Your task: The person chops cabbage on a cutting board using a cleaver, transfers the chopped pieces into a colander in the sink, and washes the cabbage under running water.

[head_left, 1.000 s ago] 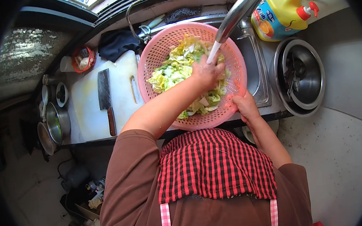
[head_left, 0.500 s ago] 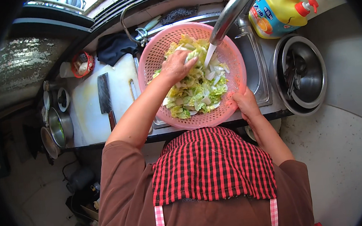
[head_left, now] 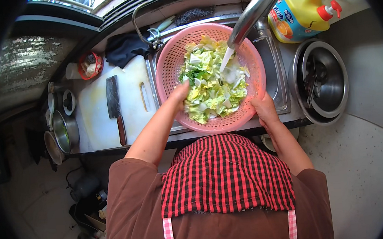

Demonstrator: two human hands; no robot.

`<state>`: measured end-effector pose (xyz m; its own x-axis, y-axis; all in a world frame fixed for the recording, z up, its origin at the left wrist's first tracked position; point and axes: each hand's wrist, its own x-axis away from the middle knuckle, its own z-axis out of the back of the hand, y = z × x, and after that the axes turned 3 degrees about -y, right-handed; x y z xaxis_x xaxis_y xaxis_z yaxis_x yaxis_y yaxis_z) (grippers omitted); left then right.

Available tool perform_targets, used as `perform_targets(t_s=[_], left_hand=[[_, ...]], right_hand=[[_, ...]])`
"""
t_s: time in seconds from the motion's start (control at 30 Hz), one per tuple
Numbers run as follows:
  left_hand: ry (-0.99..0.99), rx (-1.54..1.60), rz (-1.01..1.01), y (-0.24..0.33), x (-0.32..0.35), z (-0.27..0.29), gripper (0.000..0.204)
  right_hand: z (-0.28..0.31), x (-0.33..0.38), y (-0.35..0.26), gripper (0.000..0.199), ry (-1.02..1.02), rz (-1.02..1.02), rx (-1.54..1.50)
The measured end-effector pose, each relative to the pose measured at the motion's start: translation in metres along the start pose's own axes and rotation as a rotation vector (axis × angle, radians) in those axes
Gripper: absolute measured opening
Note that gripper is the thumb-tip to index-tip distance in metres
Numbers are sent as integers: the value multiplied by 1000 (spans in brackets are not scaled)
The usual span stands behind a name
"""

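Note:
A pink plastic colander rests over the sink, with chopped cabbage leaves heaped inside, pale green and yellow. Water runs from the curved metal faucet onto the leaves. My left hand is inside the colander's left side, thumb up against the cabbage. Its other fingers are hidden among the leaves. At the lower right, my right hand grips the colander's rim, the thumb over the edge and the fingers underneath.
To the left, a cleaver lies on a white cutting board. A black cloth and small red basket sit behind it. Nested steel bowls and a yellow pump jug stand right of the sink.
My left hand has moved from the top of the cabbage down to the colander's left side. Darker green leaves show where it was. My right hand keeps its hold on the rim.

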<state>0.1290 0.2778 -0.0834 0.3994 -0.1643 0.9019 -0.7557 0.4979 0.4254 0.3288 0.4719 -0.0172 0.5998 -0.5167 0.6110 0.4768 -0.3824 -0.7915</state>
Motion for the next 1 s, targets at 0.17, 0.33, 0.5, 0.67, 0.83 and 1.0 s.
perform_targets(t_s=[0.17,0.33,0.5,0.67,0.83,1.0], left_hand=[[-213,4,84,3,11,-19,52],[-226,-555,-245,40,57,-62,42],[-86,-1124,-638,63,55,-85,32],[-62,-790,-941,73,32,-73,27],[116,-1111,-1205,85,36,-46,25],[352,-1282,-1187,87,62,-41,29]], right_hand=[[0,0,1,39,-4,10,-29],[0,-1,5,37,-10,-50,-143],[4,-8,11,34,-97,-85,-110],[-3,-9,-12,33,-85,-41,-94],[10,-9,-11,33,-53,0,-90],[22,5,-7,33,-41,-11,-127]])
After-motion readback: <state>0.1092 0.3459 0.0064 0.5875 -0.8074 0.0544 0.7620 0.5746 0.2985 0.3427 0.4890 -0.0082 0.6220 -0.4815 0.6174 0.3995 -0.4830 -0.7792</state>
